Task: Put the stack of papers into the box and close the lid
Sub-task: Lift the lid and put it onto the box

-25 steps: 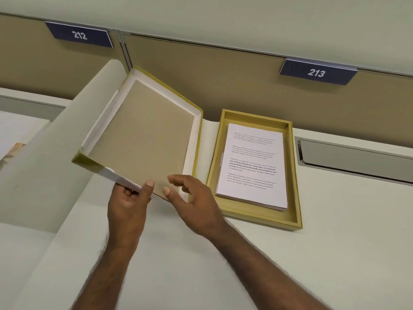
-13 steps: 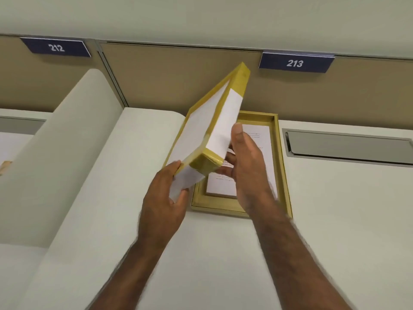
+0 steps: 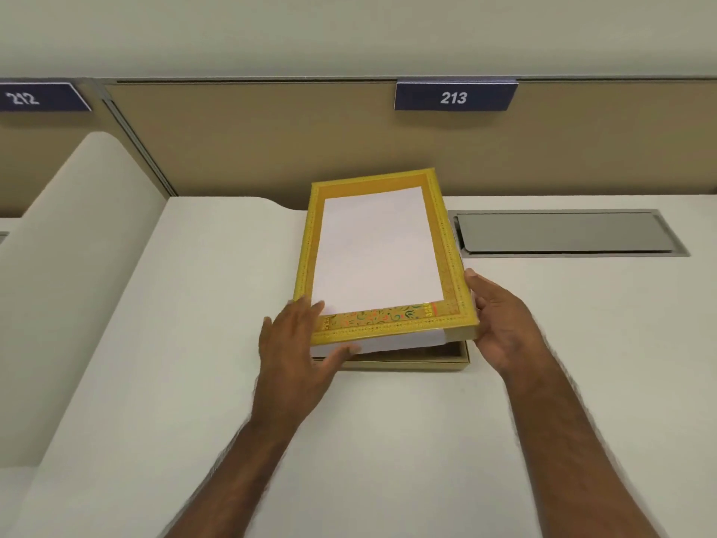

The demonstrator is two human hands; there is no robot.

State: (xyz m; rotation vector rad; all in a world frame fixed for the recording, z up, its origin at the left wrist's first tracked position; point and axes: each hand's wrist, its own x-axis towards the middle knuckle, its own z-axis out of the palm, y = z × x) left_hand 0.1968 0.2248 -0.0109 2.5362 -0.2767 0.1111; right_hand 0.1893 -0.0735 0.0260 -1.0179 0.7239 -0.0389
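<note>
The yellow lid point(image 3: 378, 250), white in the middle with a patterned gold border, lies almost flat over the box. Its near edge is still raised a little, so a strip of the box's gold wall point(image 3: 407, 365) shows beneath. My left hand point(image 3: 300, 351) grips the lid's near left corner, thumb on top and fingers under the edge. My right hand point(image 3: 500, 324) holds the lid's near right corner from the side. The stack of papers is hidden under the lid.
The box sits on a pale desk point(image 3: 388, 440) against a tan partition point(image 3: 271, 141) with plates numbered 212 point(image 3: 23, 98) and 213 point(image 3: 454, 97). A grey cable hatch point(image 3: 562, 233) is set in the desk to the right. A curved divider point(image 3: 77, 266) rises at left.
The lid swung over from the open left side, through upright, down onto the box. The papers, visible before, are now covered. Both hands followed the lid to its near corners.
</note>
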